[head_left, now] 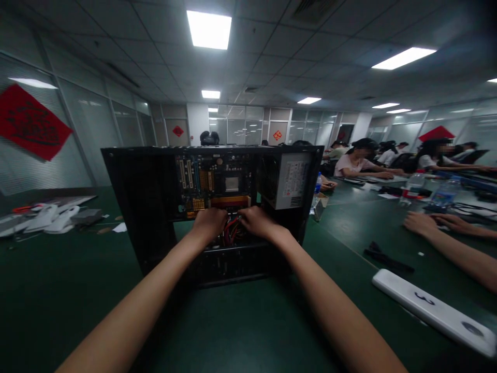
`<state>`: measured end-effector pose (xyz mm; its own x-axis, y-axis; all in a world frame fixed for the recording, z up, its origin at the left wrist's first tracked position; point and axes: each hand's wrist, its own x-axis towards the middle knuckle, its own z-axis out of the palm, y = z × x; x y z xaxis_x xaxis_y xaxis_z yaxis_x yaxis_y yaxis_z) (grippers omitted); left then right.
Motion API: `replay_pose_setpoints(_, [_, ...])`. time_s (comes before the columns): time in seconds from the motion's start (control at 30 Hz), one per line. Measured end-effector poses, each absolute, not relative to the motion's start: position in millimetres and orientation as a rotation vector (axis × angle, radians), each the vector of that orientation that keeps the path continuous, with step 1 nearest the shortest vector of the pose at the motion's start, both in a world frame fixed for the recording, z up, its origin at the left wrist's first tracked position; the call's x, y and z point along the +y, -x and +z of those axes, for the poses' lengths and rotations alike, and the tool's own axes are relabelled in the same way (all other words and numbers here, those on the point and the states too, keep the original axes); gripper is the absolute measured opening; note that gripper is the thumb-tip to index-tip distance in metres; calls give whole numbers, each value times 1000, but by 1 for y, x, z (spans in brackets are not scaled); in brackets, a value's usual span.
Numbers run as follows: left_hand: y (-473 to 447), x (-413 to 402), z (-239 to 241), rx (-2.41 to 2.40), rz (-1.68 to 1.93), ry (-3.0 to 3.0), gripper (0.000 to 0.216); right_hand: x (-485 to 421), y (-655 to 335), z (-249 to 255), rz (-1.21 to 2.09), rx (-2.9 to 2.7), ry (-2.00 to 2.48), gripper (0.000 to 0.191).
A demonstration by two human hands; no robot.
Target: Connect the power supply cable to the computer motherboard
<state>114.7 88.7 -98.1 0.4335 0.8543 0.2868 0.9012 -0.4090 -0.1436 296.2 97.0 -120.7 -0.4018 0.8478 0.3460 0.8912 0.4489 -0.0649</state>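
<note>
An open black computer case (132, 207) stands on the dark green table (240, 331) straight ahead, its side off. Inside it I see the motherboard (217, 184) and a grey power supply (294, 181) at the right. Both my arms reach into the case. My left hand (209, 224) is curled below the motherboard's lower edge, its fingers tucked inward. My right hand (257, 221) is next to it, fingers bent around a bundle of red cables (232, 230). What the left fingers grip is hidden.
A white numbered bar (435, 313) lies at the right front, with a black strap (386, 259) beyond it. Another person's arms (446, 235) rest on the table at right. White parts and papers (50, 217) lie at far left. A water bottle (317, 191) stands behind the case. Seated people fill the right background.
</note>
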Motion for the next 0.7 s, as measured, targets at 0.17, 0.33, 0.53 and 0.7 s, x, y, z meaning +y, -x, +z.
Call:
replay_pose_setpoints(0.17, [-112,90,-101,-1450,-245,2447,39,98,-299,-126,-139,-2366,1410,28])
replay_pose_setpoints(0.33, [-111,84,-102,-1437,-315,2420,37,98,-300,-126,-194,-2392,1365,24])
replay_pose_setpoints(0.53, [-104,77,-100,-1485,-484,2233,33,69,-302,-103,-738,-2333,1007,23])
replay_pose_setpoints(0.7, [-97,76,-101,-1507,-520,2263,34,18,-318,-65,-1077,-1908,492,22])
